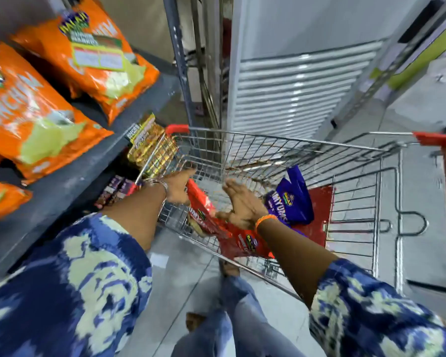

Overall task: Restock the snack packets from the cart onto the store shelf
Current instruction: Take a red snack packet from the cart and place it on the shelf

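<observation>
A wire shopping cart [358, 191] with red corners stands beside the dark store shelf [70, 181]. Inside it lie red snack packets [240, 240] and a purple packet [294, 199]. My left hand [178, 186] reaches over the cart's near left rim, fingers on the top edge of a red packet [198, 199]; whether it grips is unclear. My right hand [240, 204] hovers flat and spread just above the red packets, holding nothing. Orange snack bags [36, 117] [98, 55] lie on the shelf.
Yellow packets [150, 143] and dark small packs [116, 189] sit on lower shelf levels by the cart's left side. A white louvred unit [294, 91] stands behind the cart. Grey tiled floor [422, 106] lies to the right. My legs are below the cart.
</observation>
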Demonstrator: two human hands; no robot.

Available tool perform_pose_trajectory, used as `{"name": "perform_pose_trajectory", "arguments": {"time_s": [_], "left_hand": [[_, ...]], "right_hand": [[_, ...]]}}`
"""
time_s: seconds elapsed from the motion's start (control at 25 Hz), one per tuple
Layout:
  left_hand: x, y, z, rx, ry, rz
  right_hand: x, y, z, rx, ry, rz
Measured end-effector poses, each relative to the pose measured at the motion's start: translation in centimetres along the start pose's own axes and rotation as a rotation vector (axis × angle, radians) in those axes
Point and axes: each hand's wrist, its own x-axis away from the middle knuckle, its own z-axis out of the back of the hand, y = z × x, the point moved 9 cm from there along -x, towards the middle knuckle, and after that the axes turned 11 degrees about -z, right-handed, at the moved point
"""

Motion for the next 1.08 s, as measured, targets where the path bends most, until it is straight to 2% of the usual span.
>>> {"name": "perform_pose_trajectory", "arguments": {"time_s": [0.12, 0.24, 0.52, 0.68, 0.84, 1.08], "left_hand": [[-0.9, -0.7, -1.7, 0.118, -0.002, -0.041], [-1.3, -2.3, -0.4, -0.021, 0.133, -0.052], [1.9, -6.5, 1.4, 0.210, 0.404, -0.024], [6.0, -6.3, 5.9, 0.309, 0.662, 0.000], [10.5, -3.9, 11.8, 0.310, 0.829, -0.087], [20.5, -1.3, 20.5, 0.441, 1.164, -0.219]], "right_hand": [[0.0, -0.1, -3.8, -0.014, -0.220, -0.061], [-0.5, 0.0, -5.4, -0.059, -0.279, -0.117], [-2.5, 2.1, -1.9, -0.669, 0.008, -0.341], [-3.4, 0.4, 2.4, -0.943, 0.241, -0.395], [-3.5, -3.3, 8.0, -1.030, 0.406, -0.270], [-2.0, -11.9, 19.3, -1.179, 0.571, 0.140]]}}
